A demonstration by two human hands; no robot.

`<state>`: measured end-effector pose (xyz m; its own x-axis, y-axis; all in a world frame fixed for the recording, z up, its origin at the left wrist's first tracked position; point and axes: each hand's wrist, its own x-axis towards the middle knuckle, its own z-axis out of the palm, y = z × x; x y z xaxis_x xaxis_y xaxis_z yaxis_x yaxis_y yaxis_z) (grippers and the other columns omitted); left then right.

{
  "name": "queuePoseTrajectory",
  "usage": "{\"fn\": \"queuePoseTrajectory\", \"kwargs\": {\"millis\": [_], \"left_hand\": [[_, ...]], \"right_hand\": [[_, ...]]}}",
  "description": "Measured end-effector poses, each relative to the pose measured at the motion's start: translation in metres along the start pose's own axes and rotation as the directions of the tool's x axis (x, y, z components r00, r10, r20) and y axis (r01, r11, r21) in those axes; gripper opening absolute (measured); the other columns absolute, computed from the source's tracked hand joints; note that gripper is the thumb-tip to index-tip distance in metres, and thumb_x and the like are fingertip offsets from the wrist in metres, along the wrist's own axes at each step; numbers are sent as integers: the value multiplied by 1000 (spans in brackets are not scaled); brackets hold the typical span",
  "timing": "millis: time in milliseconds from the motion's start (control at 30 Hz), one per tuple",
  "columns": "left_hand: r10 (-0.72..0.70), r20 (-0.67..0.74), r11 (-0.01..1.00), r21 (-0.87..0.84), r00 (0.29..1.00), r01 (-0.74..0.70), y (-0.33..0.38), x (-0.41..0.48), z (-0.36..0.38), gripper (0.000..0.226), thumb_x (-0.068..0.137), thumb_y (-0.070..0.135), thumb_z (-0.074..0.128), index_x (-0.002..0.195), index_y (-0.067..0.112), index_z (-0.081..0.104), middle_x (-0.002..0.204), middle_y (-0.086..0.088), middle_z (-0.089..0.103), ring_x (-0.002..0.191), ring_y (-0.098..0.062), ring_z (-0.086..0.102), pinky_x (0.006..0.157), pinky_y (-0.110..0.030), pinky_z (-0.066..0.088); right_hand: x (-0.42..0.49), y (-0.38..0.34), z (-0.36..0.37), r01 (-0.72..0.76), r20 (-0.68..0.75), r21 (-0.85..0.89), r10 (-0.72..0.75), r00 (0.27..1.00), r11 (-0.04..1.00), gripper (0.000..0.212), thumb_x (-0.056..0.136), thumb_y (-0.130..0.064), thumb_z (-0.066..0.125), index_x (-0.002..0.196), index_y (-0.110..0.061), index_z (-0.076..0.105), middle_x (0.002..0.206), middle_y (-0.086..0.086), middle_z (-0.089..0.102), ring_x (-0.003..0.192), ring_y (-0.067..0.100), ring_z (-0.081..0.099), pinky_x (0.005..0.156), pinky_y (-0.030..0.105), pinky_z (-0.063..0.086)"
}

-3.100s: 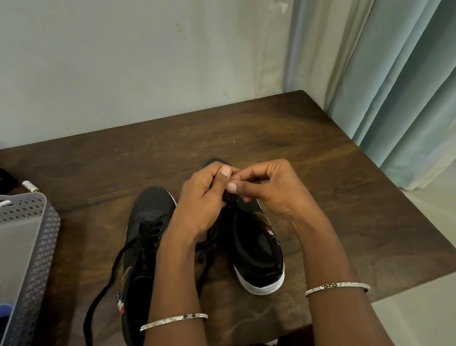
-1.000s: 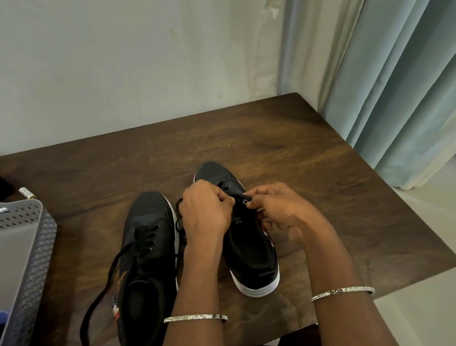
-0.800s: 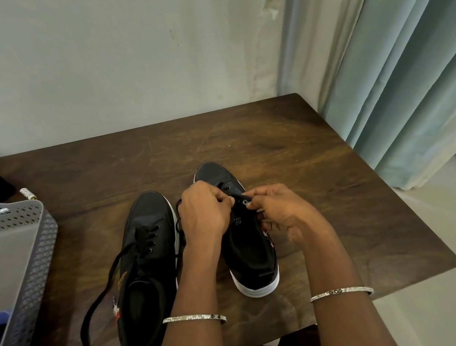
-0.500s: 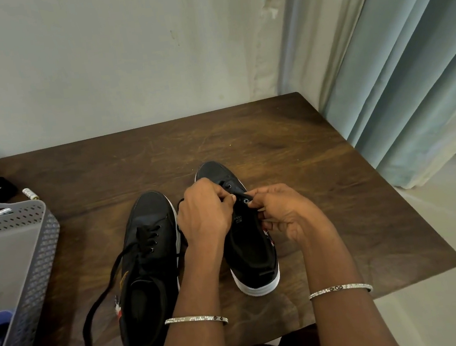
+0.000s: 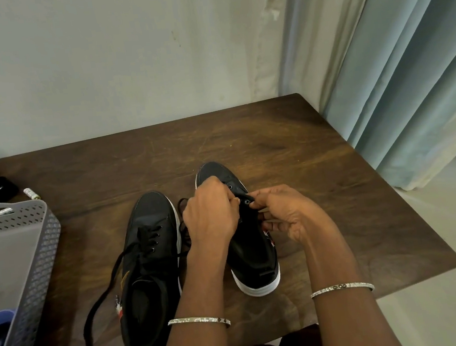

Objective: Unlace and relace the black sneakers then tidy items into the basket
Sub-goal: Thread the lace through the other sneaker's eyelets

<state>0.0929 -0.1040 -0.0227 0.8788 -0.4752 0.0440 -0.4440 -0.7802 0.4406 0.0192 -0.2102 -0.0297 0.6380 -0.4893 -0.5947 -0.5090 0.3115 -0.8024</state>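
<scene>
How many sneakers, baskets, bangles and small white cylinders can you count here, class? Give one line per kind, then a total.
Black sneakers: 2
Grey basket: 1
Bangles: 2
Small white cylinders: 2
Total: 7

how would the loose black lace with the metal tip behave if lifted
The flat black shoelace probably droops limp: it curves slackly over the brown wooden table. Laced into the black sneaker, it may tug that along.
</scene>
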Motion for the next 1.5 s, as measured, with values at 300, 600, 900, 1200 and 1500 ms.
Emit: {"fn": "queuePoseTrajectory", "kwargs": {"millis": [300,600,900,1200,1500], "left_hand": [[-109,102,973,-195,989,127,-7,4,0,7,89,33,74,86,32,80,94,5,73,93,-23,67,66,-31,43],[-183,132,934,-285,974,214,-8,4,1,8,90,34,74,87,30,79,88,5,69,79,-15,58,56,-27,35],[-175,144,942,-262,974,208,-7,6,1,5,88,34,75,87,31,79,90,5,72,78,-16,59,57,-26,39],[-169,119,949,-248,978,195,-4,4,-2,8,88,35,75,95,32,79,97,4,73,79,-13,55,59,-27,37],[-116,133,950,-276,984,149,-9,8,-3,9,87,34,76,94,29,79,96,5,74,80,-10,58,62,-27,41]], "right_hand": [[1,1,-4,-1,2,15,1,1000,1000,31,95,2,52,113,-9,75,94,10,68,73,14,59,57,22,47],[1,0,-4,-29,11,66,28,1000,997,33,95,4,51,116,-8,74,99,11,70,87,21,62,63,25,49],[0,0,-3,-26,8,35,25,1000,999,32,95,3,50,111,-10,75,81,3,68,66,11,59,51,19,44],[-4,-1,-9,-27,20,-9,27,999,1000,22,101,-27,58,106,-16,77,78,-2,68,71,10,62,66,25,46],[17,10,11,181,-160,-214,-217,963,960,12,93,-21,71,84,-17,78,77,4,73,65,16,65,55,29,49]]}}
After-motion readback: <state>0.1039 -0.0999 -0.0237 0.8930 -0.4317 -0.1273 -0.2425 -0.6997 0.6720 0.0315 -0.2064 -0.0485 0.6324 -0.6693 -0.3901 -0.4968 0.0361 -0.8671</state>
